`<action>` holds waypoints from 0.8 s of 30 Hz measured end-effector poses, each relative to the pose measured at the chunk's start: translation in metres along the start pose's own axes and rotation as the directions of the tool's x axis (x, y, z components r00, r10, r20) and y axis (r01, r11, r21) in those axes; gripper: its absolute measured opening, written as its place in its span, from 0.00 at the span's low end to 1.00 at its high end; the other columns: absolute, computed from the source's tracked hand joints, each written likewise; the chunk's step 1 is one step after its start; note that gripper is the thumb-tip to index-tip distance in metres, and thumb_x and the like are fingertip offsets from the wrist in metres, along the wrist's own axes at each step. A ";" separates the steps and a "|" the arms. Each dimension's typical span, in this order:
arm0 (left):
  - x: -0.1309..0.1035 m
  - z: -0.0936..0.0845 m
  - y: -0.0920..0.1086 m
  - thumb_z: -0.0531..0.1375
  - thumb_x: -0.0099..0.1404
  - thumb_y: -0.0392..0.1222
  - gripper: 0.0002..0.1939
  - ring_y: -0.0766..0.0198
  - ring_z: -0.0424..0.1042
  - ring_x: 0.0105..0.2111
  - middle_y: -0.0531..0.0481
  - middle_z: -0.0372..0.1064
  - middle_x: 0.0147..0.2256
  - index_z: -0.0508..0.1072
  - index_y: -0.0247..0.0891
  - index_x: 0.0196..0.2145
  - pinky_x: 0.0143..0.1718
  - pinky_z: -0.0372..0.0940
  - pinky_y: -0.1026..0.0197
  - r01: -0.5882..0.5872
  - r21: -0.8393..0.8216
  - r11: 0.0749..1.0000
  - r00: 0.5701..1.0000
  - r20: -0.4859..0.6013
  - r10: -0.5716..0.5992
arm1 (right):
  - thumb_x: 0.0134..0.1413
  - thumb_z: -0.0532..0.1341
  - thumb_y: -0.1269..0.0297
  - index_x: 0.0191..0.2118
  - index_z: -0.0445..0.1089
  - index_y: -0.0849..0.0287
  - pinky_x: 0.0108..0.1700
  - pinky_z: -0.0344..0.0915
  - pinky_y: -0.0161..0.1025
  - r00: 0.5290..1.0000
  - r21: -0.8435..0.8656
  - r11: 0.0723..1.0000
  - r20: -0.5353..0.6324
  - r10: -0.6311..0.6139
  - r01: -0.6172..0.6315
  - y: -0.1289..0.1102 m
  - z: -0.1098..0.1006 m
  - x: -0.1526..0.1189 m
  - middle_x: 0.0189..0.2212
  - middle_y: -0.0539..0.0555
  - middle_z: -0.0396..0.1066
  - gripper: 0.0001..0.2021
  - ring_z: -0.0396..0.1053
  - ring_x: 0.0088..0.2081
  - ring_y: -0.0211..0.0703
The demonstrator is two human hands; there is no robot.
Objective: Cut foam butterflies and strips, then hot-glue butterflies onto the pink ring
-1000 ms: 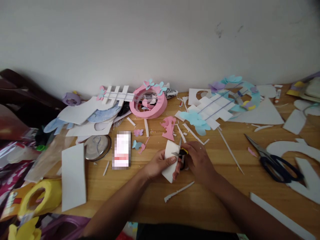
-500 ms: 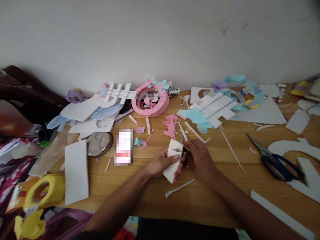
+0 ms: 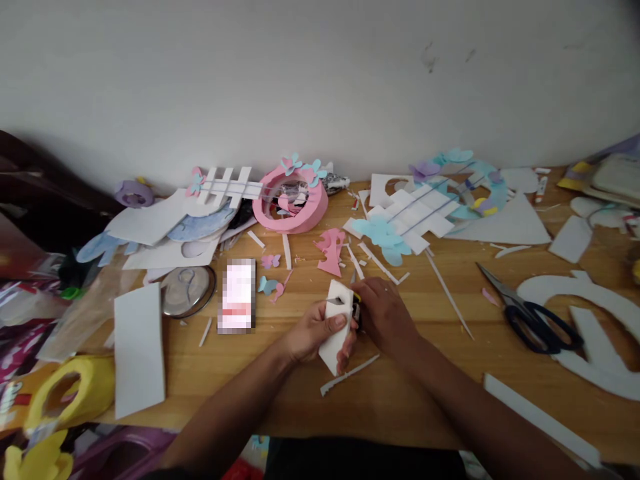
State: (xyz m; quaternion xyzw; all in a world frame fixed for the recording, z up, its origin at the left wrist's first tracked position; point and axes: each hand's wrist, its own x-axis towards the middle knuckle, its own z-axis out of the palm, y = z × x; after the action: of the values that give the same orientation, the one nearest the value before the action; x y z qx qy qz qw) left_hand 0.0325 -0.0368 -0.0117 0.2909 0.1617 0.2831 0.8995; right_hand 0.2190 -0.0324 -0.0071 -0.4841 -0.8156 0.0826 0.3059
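Note:
My left hand [image 3: 313, 331] grips a small white foam board piece [image 3: 331, 353] between thumb and fingers, tilted above the table. A dark notch shows near its top. My right hand [image 3: 386, 313] is closed around yellow-and-black scissors [image 3: 357, 303], partly hidden by the fingers. One blade crosses the board at the notch; the other seems to point up beside it. Below the hands lies a thin white offcut strip [image 3: 350, 375]. A pink paper scrap [image 3: 331, 252] lies just beyond them.
Large dark-handled scissors [image 3: 533, 320] lie open at right, beside a white ring-shaped cutout [image 3: 600, 373]. A phone [image 3: 237, 297] and a white board [image 3: 139, 350] are at left. A pink paper guitar [image 3: 316, 210] and a blue one [image 3: 417, 217] stand toward the wall.
The whole view has shifted, so things appear slightly farther left. The scissor blade sits deeper across the foam board piece, and the notch looks wider. Both hands keep their hold.

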 end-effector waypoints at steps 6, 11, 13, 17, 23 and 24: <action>0.001 -0.004 0.007 0.65 0.63 0.53 0.18 0.66 0.70 0.16 0.50 0.70 0.22 0.71 0.32 0.37 0.15 0.65 0.67 -0.013 0.042 0.999 1.000 -0.012 0.014 | 0.61 0.53 0.75 0.46 0.67 0.62 0.46 0.62 0.50 0.997 0.071 0.996 -0.055 -0.049 0.052 0.008 0.002 0.000 0.40 0.60 0.70 0.11 0.66 0.43 0.53; -0.006 -0.009 0.017 0.65 0.64 0.52 0.17 0.66 0.69 0.16 0.50 0.71 0.22 0.70 0.33 0.37 0.14 0.63 0.68 -0.055 0.069 0.996 0.998 -0.014 0.056 | 0.59 0.54 0.77 0.51 0.66 0.59 0.45 0.66 0.48 0.996 0.092 0.992 -0.029 -0.083 0.085 0.018 -0.002 -0.001 0.41 0.59 0.70 0.16 0.67 0.43 0.51; -0.008 -0.010 0.018 0.65 0.63 0.52 0.18 0.65 0.70 0.16 0.49 0.71 0.22 0.70 0.32 0.37 0.14 0.63 0.68 -0.023 0.086 0.996 1.000 -0.006 0.024 | 0.57 0.55 0.78 0.52 0.66 0.58 0.44 0.67 0.47 0.994 0.101 0.989 0.004 -0.109 0.108 0.022 -0.003 -0.002 0.41 0.58 0.71 0.18 0.68 0.42 0.50; -0.009 -0.010 0.017 0.65 0.63 0.53 0.19 0.65 0.71 0.17 0.48 0.72 0.23 0.71 0.31 0.38 0.15 0.62 0.69 0.038 0.101 0.994 0.999 -0.011 -0.037 | 0.56 0.55 0.78 0.51 0.66 0.58 0.43 0.68 0.46 0.988 0.117 0.981 -0.009 -0.154 0.154 0.025 -0.001 -0.002 0.40 0.58 0.71 0.18 0.68 0.41 0.50; -0.006 -0.003 0.018 0.66 0.62 0.55 0.21 0.66 0.72 0.19 0.48 0.72 0.24 0.70 0.32 0.38 0.19 0.64 0.68 0.110 0.176 0.978 0.994 -0.003 -0.111 | 0.56 0.56 0.78 0.48 0.68 0.60 0.45 0.66 0.47 0.988 0.103 0.983 0.017 -0.155 0.152 0.021 -0.002 -0.001 0.39 0.58 0.72 0.15 0.67 0.42 0.51; -0.005 -0.002 0.019 0.66 0.61 0.56 0.22 0.66 0.72 0.19 0.48 0.72 0.25 0.70 0.32 0.38 0.19 0.64 0.67 0.121 0.206 0.971 0.992 -0.010 -0.122 | 0.56 0.56 0.77 0.48 0.68 0.60 0.45 0.66 0.48 0.988 0.094 0.984 0.028 -0.154 0.151 0.019 -0.003 -0.002 0.39 0.59 0.72 0.15 0.67 0.42 0.51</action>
State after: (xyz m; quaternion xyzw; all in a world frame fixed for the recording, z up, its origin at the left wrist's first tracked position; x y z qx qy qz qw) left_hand 0.0195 -0.0267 -0.0013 0.3726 0.2063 0.2087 0.8804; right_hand 0.2355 -0.0243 -0.0139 -0.4040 -0.8510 0.1049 0.3186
